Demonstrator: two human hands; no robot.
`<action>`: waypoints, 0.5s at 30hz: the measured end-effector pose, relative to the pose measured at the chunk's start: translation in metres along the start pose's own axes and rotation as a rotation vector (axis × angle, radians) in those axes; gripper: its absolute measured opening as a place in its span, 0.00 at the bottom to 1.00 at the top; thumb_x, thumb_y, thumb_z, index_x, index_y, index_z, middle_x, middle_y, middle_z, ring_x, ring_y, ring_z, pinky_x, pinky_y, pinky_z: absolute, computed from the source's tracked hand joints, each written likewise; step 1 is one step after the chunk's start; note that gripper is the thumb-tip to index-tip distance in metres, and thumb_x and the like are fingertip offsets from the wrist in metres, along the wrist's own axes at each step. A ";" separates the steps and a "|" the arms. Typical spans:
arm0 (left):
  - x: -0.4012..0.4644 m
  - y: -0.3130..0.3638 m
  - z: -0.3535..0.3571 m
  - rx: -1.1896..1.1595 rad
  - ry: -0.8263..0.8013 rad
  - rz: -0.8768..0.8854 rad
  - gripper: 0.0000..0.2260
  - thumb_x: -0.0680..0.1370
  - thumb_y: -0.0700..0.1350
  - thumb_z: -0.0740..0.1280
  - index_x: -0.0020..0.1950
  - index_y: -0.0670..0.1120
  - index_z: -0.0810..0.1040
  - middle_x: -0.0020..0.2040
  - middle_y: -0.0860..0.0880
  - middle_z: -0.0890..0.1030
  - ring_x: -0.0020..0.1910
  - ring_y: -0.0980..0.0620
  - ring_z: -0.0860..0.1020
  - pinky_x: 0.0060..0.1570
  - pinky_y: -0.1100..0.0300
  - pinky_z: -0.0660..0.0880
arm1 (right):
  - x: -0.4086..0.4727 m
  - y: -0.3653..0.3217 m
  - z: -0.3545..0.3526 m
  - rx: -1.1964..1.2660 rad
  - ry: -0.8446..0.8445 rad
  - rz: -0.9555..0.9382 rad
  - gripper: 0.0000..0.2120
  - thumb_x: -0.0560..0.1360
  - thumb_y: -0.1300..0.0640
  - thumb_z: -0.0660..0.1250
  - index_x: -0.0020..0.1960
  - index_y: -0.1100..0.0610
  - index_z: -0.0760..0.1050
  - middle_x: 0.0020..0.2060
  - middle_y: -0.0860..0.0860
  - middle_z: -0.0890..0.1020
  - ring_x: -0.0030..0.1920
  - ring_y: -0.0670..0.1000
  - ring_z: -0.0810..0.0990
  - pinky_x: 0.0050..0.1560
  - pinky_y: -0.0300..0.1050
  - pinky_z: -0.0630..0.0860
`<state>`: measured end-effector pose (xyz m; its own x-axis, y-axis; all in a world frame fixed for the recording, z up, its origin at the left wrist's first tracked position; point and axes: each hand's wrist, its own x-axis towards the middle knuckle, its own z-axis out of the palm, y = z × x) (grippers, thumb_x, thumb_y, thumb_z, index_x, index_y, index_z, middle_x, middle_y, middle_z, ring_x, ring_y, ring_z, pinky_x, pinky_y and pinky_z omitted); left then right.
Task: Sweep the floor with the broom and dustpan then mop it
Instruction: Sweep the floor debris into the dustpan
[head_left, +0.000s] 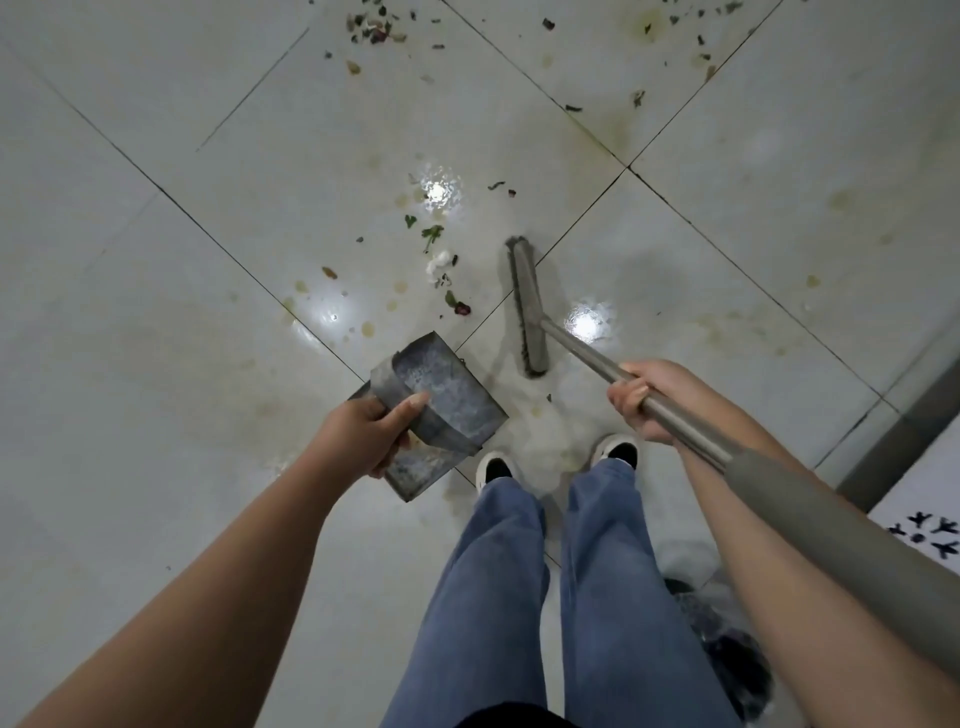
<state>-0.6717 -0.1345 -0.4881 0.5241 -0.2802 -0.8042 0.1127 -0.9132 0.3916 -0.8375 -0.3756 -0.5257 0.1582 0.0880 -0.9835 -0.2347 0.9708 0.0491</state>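
While I am looking straight down at a pale tiled floor (156, 291) through the head camera, I am seeing the person standing with both shoes near the bottom centre and both arms reaching forward. Their left hand (363, 436) is gripping the metal dustpan (441, 410), fingers curled round its rear edge, and the pan appears to be hanging above the tiles, tilted rather than lying flat. Their right hand (649, 400) is wrapping tightly round the grey handle of the broom (527, 306), whose long narrow head is resting on the floor just ahead of the shoes and to the right of the pan. A small cluster of debris (441, 270), green leaf bits and white scraps, is lying just left of the broom head and beyond the pan's mouth. More scraps (374, 28) are lying scattered well away at the top, and yellowish stains are dotting the tiles. I am judging that sweeping is in its early part and mopping is not yet begun. To do this step well, I am thinking the pan's front lip should be set flat against the tile, close to the near cluster, with the broom drawing the bits leftward in short, light strokes so the wet scraps are not smeared.
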 end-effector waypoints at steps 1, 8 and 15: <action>-0.002 -0.002 0.001 -0.005 -0.010 -0.002 0.21 0.75 0.57 0.63 0.30 0.43 0.74 0.18 0.53 0.72 0.14 0.60 0.68 0.19 0.71 0.66 | -0.008 0.004 -0.004 0.024 -0.017 -0.009 0.14 0.82 0.56 0.50 0.41 0.61 0.64 0.15 0.51 0.65 0.11 0.41 0.63 0.11 0.30 0.61; -0.011 -0.013 0.004 -0.009 0.007 0.007 0.22 0.74 0.59 0.64 0.28 0.43 0.74 0.15 0.53 0.70 0.18 0.59 0.69 0.21 0.70 0.67 | -0.032 0.041 -0.037 0.090 0.110 0.016 0.17 0.82 0.55 0.49 0.36 0.58 0.61 0.14 0.50 0.63 0.10 0.43 0.61 0.11 0.30 0.59; -0.030 -0.042 0.019 -0.035 0.039 0.024 0.24 0.75 0.60 0.63 0.25 0.45 0.71 0.14 0.51 0.70 0.15 0.59 0.67 0.21 0.71 0.67 | 0.003 0.090 -0.052 0.196 0.105 0.054 0.18 0.82 0.59 0.47 0.35 0.59 0.63 0.13 0.51 0.64 0.09 0.44 0.62 0.11 0.30 0.59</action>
<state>-0.7080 -0.0932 -0.4886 0.5596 -0.2896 -0.7765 0.1289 -0.8951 0.4267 -0.9081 -0.2998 -0.5334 0.0475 0.1275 -0.9907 -0.0481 0.9910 0.1252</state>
